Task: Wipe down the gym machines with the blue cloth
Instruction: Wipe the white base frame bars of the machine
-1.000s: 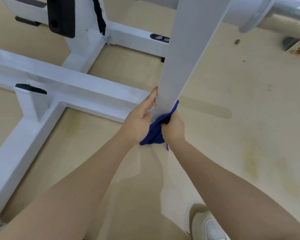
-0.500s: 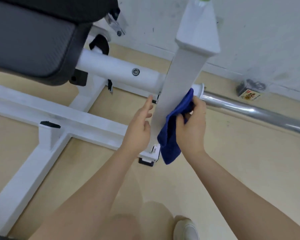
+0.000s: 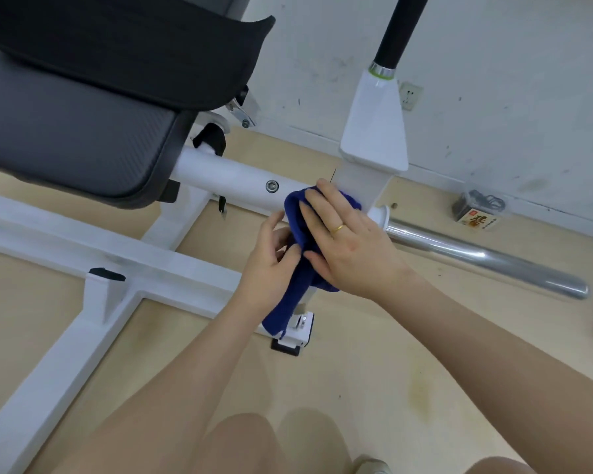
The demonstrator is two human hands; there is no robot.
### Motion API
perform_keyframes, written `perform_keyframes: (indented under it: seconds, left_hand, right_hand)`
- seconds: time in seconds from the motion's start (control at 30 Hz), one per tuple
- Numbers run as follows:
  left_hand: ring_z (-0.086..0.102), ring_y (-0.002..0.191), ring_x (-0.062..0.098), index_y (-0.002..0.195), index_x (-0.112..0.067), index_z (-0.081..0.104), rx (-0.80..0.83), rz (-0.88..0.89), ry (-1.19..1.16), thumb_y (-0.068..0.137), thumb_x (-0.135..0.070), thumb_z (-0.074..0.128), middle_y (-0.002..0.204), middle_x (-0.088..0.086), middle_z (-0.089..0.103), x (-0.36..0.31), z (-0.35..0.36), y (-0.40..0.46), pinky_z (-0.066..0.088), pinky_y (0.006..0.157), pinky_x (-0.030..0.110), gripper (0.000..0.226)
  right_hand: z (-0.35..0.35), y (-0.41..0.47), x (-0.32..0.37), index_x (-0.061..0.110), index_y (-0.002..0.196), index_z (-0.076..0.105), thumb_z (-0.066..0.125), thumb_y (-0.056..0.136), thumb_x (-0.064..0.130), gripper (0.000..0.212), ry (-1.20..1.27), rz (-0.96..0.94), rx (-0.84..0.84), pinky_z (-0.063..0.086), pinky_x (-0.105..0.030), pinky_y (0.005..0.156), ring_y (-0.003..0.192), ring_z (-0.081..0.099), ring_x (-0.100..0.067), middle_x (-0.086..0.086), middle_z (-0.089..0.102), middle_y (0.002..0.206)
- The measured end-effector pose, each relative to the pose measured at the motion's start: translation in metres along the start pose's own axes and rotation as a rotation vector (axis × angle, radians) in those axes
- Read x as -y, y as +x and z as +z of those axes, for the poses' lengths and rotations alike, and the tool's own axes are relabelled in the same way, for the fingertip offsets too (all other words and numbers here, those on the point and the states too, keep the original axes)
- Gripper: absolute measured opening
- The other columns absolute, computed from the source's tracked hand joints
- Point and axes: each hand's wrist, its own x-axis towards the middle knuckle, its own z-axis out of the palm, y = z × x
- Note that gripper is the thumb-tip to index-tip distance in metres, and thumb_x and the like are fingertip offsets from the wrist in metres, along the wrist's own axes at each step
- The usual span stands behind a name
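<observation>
the person is wiping the white upright post [image 3: 363, 186] of a gym machine with the blue cloth [image 3: 300, 234], working at the point where the post meets the white cross tube [image 3: 226, 174]. to do this step well, the cloth probably wants to stay spread flat under the palm, so that a broad face of it meets the metal, and the stroke should follow the post's length and then wrap round its sides and the joint, where grime likely gathers. the loose tail hanging toward the base plate [image 3: 297, 331] should be kept gathered so it does not snag on the bolts there.

going left to right: the black seat pad [image 3: 72, 131] sits well to the left and nothing touches it. the left hand [image 3: 271, 265] comes next, its fingers curled round a fold of the cloth at the cloth's left edge, pinching it and holding the slack. the cloth itself lies between the two hands, draped against the post, its top bunched at the tube joint and its tail trailing down. the right hand [image 3: 350, 248], wearing a ring [image 3: 338, 229], lies flat on top of the cloth with fingers nearly straight and slightly spread, pressing it onto the post. further right, the chrome bar [image 3: 486, 260] sticks out, and no hand or cloth reaches it.
</observation>
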Motion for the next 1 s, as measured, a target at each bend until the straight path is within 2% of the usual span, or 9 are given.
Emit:
perform_keyframes:
  seconds: [0.13,0.27,0.4,0.5,0.63,0.77,0.8,0.9,1.0]
  left_hand:
    - [0.065,0.084,0.011,0.094,-0.023,0.059,-0.07,-0.079,-0.013,0.096,-0.014,0.047,0.091,-0.003,0.069,-0.002,-0.001,-0.002,0.053,0.075,0.028,0.014]
    - [0.066,0.074,0.008,0.094,-0.017,0.059,-0.19,-0.141,-0.216,0.094,-0.018,0.051,0.085,-0.002,0.07,-0.017,-0.002,-0.004,0.053,0.067,0.024,0.008]
    - [0.055,0.05,0.004,0.094,-0.016,0.048,-0.193,-0.135,-0.317,0.095,-0.012,0.048,0.072,0.0,0.064,-0.033,-0.003,-0.01,0.046,0.049,0.02,0.004]
    - [0.06,0.061,0.004,0.091,-0.019,0.052,-0.168,-0.079,-0.254,0.095,-0.01,0.047,0.079,-0.002,0.066,-0.04,-0.004,-0.011,0.05,0.056,0.019,0.011]
    - [0.061,0.074,-0.008,0.098,-0.028,0.059,-0.097,-0.041,-0.152,0.096,-0.006,0.04,0.092,-0.011,0.066,-0.042,-0.007,-0.012,0.048,0.063,0.007,0.029]
    - [0.058,0.106,0.01,0.11,-0.032,0.057,-0.093,-0.094,-0.05,0.094,-0.005,0.039,0.111,-0.014,0.06,-0.035,-0.013,-0.02,0.05,0.087,0.027,0.036]
    - [0.055,0.109,0.01,0.113,-0.03,0.056,-0.106,-0.092,-0.022,0.093,-0.004,0.037,0.116,-0.013,0.057,-0.034,-0.015,-0.021,0.048,0.089,0.025,0.038]
    - [0.048,0.1,-0.002,0.113,-0.026,0.056,-0.143,-0.087,-0.027,0.093,-0.002,0.037,0.111,-0.016,0.052,-0.037,-0.022,-0.028,0.038,0.065,-0.003,0.036]
    - [0.047,0.103,0.0,0.115,-0.023,0.056,-0.173,-0.085,-0.017,0.093,-0.002,0.038,0.104,-0.019,0.052,-0.033,-0.027,-0.027,0.036,0.06,-0.006,0.036]
  right_hand:
    - [-0.012,-0.001,-0.005,0.008,0.136,0.044,0.057,0.076,0.055,0.077,-0.243,-0.09,0.197,0.039,-0.027,0.083,0.139,0.022,-0.023,-0.011,0.037,0.148]
    - [-0.014,-0.001,-0.005,0.012,0.104,0.054,0.047,0.087,0.013,0.018,-0.225,-0.119,0.05,0.038,-0.027,0.077,0.135,0.037,-0.025,-0.008,0.039,0.148]
    - [-0.022,0.005,-0.009,0.013,0.084,0.067,0.051,0.082,0.006,0.017,-0.189,-0.089,-0.152,0.033,-0.031,0.076,0.12,0.042,-0.027,-0.006,0.042,0.134]
    - [-0.03,0.01,-0.01,0.015,0.086,0.068,0.049,0.08,0.01,0.021,-0.248,-0.078,-0.153,0.032,-0.033,0.076,0.112,0.043,-0.026,-0.004,0.044,0.124]
    - [-0.031,0.018,-0.008,0.006,0.098,0.069,0.026,0.086,0.008,0.045,-0.288,-0.099,0.065,0.03,-0.033,0.093,0.134,0.039,-0.025,-0.01,0.058,0.129]
    - [-0.019,0.015,0.008,0.009,0.106,0.07,0.043,0.081,0.052,0.056,-0.339,-0.154,0.453,0.019,-0.035,0.105,0.136,0.038,-0.022,-0.007,0.063,0.124]
    - [-0.016,0.015,0.011,0.013,0.112,0.067,0.047,0.079,0.06,0.061,-0.399,-0.197,0.537,0.012,-0.037,0.107,0.138,0.035,-0.023,-0.003,0.062,0.125]
    - [-0.03,0.035,0.005,0.023,0.105,0.068,0.051,0.079,0.054,0.044,-0.526,-0.171,0.562,0.012,-0.036,0.104,0.135,0.038,-0.022,0.007,0.066,0.114]
    - [-0.042,0.04,-0.011,0.022,0.087,0.071,0.05,0.078,0.042,0.03,-0.564,-0.116,0.429,0.022,-0.03,0.099,0.122,0.053,-0.017,0.007,0.069,0.098]
